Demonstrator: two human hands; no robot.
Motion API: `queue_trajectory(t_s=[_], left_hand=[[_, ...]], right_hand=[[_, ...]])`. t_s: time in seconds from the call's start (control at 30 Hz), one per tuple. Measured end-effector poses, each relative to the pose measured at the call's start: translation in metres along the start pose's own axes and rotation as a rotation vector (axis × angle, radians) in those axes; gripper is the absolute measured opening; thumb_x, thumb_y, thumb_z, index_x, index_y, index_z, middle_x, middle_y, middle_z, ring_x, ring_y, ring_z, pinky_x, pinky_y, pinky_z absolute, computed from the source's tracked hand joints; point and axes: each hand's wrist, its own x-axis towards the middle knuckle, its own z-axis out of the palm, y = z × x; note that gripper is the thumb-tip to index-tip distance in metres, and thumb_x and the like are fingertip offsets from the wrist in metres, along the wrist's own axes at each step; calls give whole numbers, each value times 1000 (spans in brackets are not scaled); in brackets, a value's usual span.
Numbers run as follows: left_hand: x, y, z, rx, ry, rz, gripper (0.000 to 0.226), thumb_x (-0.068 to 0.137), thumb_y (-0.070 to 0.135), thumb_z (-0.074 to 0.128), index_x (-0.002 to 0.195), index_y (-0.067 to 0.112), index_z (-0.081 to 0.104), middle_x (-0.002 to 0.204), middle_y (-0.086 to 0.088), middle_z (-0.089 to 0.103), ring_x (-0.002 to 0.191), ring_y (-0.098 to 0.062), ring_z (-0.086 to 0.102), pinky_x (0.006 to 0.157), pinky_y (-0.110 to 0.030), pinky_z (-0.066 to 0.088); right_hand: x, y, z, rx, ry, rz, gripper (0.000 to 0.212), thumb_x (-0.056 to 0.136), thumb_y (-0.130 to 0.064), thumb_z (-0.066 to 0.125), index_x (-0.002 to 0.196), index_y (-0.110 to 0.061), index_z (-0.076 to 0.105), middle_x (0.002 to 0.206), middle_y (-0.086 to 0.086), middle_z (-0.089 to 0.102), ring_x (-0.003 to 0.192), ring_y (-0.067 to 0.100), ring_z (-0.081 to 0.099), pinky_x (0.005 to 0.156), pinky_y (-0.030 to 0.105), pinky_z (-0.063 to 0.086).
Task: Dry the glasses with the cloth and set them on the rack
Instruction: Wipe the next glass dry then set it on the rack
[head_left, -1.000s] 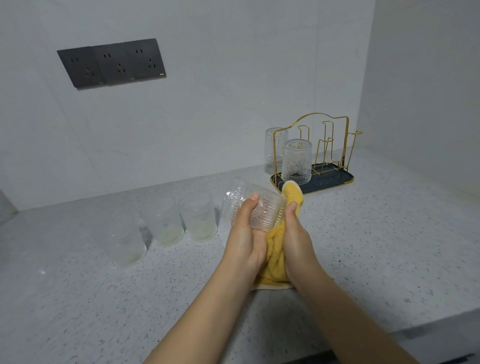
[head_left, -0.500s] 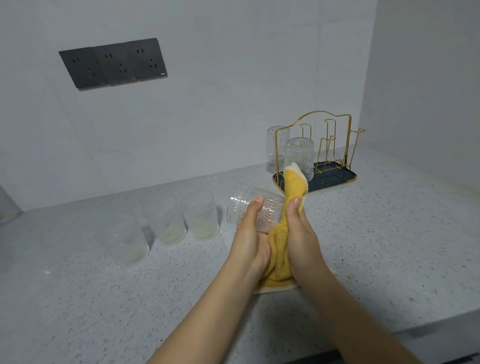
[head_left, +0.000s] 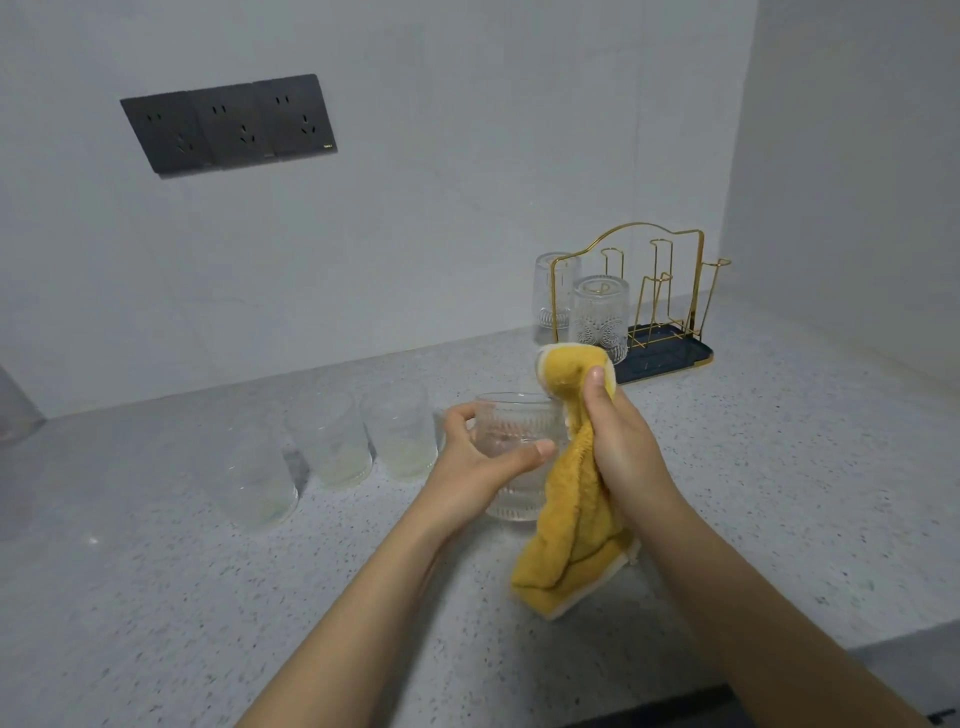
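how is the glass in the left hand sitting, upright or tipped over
Upright. The glass in the left hand has its open rim facing up and its base at the bottom; the right hand holds the yellow cloth beside it.

A clear ribbed glass (head_left: 519, 457) is held upright above the counter, mouth up, the left hand (head_left: 475, 460) curled round its side. A yellow cloth (head_left: 569, 514) with a pale edge hangs from the right hand (head_left: 621, 441), its top bunched just beside the glass rim. Three more clear glasses (head_left: 332, 447) stand in a row to the left. The gold wire rack (head_left: 660, 291), on a dark tray, carries two upturned patterned glasses (head_left: 597, 317).
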Motion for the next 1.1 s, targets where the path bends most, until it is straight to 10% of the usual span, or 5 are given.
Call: queue_trajectory(t_s=[0.23, 0.5, 0.7, 0.87, 1.1], left_hand=[[-9, 7, 8, -100, -147, 12, 59, 74, 50, 75, 117, 12, 60, 113, -2, 71, 102, -7, 68, 87, -21, 50], [-4, 13, 1, -450, -393, -258, 51, 80, 53, 56, 104, 11, 71, 101, -15, 72, 87, -29, 70, 87, -45, 55], [-11, 1, 12, -320, -106, -53, 62, 73, 68, 66, 117, 24, 61, 116, -6, 70, 103, -21, 69, 94, -50, 53], [-17, -12, 28, -79, 133, 159, 48, 84, 34, 73, 121, 21, 45, 96, 6, 65, 70, 7, 66, 62, -13, 52], [-7, 3, 16, -878, -275, -322, 47, 88, 45, 49, 107, 5, 65, 86, -15, 71, 57, -22, 68, 46, -26, 56]], right_hand=[[-5, 3, 14, -148, 107, -360, 51, 85, -58, 40, 53, -17, 39, 48, -4, 38, 47, 7, 37, 46, 21, 29], [5, 6, 6, -65, 64, -455, 59, 88, -51, 44, 50, -6, 39, 47, 5, 37, 46, 16, 37, 44, 30, 27], [23, 3, 5, -225, 340, -277, 55, 95, -44, 39, 48, -16, 32, 45, -1, 33, 43, 13, 32, 43, 26, 25], [29, 1, 11, -286, 365, -229, 57, 95, -47, 35, 48, -16, 32, 46, 0, 36, 45, 15, 36, 46, 28, 26], [26, 10, 8, -237, 286, -549, 50, 95, -33, 47, 48, -18, 35, 43, -7, 31, 41, 8, 35, 40, 17, 23]])
